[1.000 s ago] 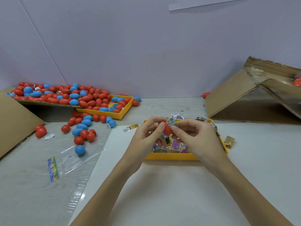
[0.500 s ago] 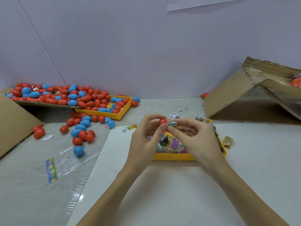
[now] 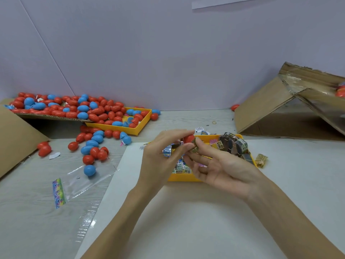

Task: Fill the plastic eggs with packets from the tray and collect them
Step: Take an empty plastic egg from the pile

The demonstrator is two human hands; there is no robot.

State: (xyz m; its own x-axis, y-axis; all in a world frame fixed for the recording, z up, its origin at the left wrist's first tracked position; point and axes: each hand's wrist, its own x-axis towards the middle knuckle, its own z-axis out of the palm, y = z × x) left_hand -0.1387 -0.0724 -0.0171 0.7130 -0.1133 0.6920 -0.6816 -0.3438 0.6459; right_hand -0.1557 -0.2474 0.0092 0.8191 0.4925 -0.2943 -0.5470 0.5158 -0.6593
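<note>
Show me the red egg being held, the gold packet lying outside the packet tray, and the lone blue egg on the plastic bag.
red egg [image 3: 188,138], head view, its exposed top.
gold packet [image 3: 261,160], head view, wrapper middle.
blue egg [image 3: 89,170], head view, shell centre.

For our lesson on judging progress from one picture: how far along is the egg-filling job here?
Done: I cannot tell; a heap of closed red and blue eggs lies at the back left, filled or not. In hand: the left hand holds a red egg while the right hand pinches a packet at it. Left: the yellow tray holds many packets.
</note>
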